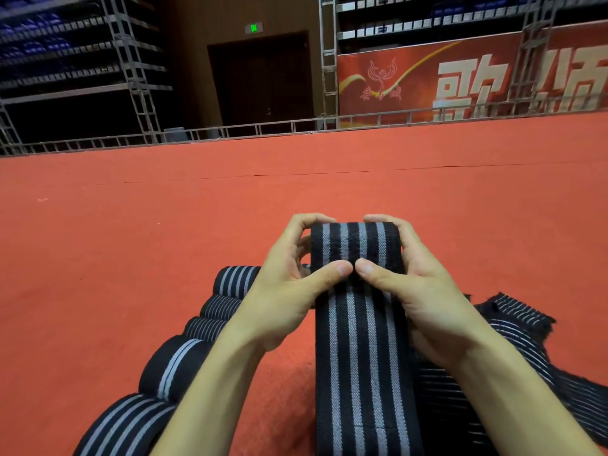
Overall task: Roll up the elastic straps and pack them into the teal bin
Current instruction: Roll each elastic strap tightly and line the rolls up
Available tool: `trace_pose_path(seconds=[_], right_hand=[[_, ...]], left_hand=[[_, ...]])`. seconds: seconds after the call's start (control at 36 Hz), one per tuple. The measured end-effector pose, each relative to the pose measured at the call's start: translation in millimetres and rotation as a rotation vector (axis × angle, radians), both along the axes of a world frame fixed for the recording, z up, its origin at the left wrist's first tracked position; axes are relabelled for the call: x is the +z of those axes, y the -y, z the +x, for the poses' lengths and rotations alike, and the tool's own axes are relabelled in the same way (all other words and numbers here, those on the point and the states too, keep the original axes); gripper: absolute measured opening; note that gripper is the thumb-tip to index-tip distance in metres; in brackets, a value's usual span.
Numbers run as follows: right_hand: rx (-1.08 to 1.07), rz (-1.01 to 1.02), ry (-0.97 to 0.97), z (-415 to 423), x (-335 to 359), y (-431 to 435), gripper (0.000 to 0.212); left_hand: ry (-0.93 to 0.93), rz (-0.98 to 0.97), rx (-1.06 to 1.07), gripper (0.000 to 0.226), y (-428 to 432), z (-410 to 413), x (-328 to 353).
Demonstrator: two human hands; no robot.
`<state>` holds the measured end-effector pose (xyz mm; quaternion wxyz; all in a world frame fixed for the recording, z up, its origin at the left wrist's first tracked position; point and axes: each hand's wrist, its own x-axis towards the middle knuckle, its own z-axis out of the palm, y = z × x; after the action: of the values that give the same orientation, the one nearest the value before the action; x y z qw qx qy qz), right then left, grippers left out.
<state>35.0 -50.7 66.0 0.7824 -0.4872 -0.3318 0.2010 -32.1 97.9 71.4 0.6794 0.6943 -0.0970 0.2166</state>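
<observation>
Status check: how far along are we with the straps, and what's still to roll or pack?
Done: five rolled straps lie in a row on the red carpet. In hand: the left hand and right hand grip a striped strap, its roll started and a long tail unrolled. Left: a loose pile beside the right arm. No teal bin is in view, so nothing is visibly packed.

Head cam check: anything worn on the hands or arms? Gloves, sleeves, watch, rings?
Nothing worn that shows. Left hand and right hand are bare: no gloves, no rings visible. Left forearm and right forearm are bare to the frame's lower edge: no sleeves, watch, bands or markings.
</observation>
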Motion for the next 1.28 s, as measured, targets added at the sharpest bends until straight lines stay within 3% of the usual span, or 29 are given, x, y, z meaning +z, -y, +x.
trace_pose_path(seconds=[0.14, 0.33, 0.47, 0.58, 0.72, 0.81, 0.92, 1.08, 1.19, 1.28], right_hand=[[0.037, -0.02, 0.016, -2.1, 0.0, -1.0, 0.044], [0.047, -0.029, -0.029, -0.7, 0.6, -3.3, 0.051], [-0.01, -0.016, 0.008, -2.2, 0.7, -5.7, 0.034], [0.002, 0.046, -0.003, -2.5, 1.3, -5.7, 0.022], [0.001, 0.064, -0.015, 3.7, -0.5, -4.9, 0.023], [-0.051, 0.054, 0.047, 5.4, -2.8, -5.3, 0.027], [-0.086, 0.006, 0.173, 1.2, -5.3, -6.3, 0.035], [-0.089, -0.019, 0.267, -1.0, -6.2, -4.4, 0.035], [-0.11, -0.067, 0.336, -1.6, -7.1, -2.5, 0.036], [-0.093, -0.009, 0.27, -1.3, -6.5, -3.3, 0.041]], left_hand=[[0.06, 0.073, 0.069, 0.039, -0.6, 0.7, 0.6], [0.201, 0.316, 0.179, 0.045, -1.6, 2.3, -0.1], [0.242, 0.402, 0.23, 0.053, 0.0, 6.3, -4.2], [0.212, 0.305, 0.173, 0.045, 4.5, 5.6, -2.8], [0.083, 0.184, 0.015, 0.023, 6.5, -0.7, -0.6], [-0.01, 0.06, 0.014, 0.029, 8.9, 0.8, -1.1], [-0.141, 0.067, 0.064, 0.033, 11.9, 2.0, -3.4], [-0.17, 0.161, 0.073, 0.04, 9.4, -0.1, -4.1], [-0.247, 0.082, -0.031, 0.044, -1.7, -0.6, -4.3], [-0.202, 0.037, -0.056, 0.054, -7.7, -2.1, -1.8]])
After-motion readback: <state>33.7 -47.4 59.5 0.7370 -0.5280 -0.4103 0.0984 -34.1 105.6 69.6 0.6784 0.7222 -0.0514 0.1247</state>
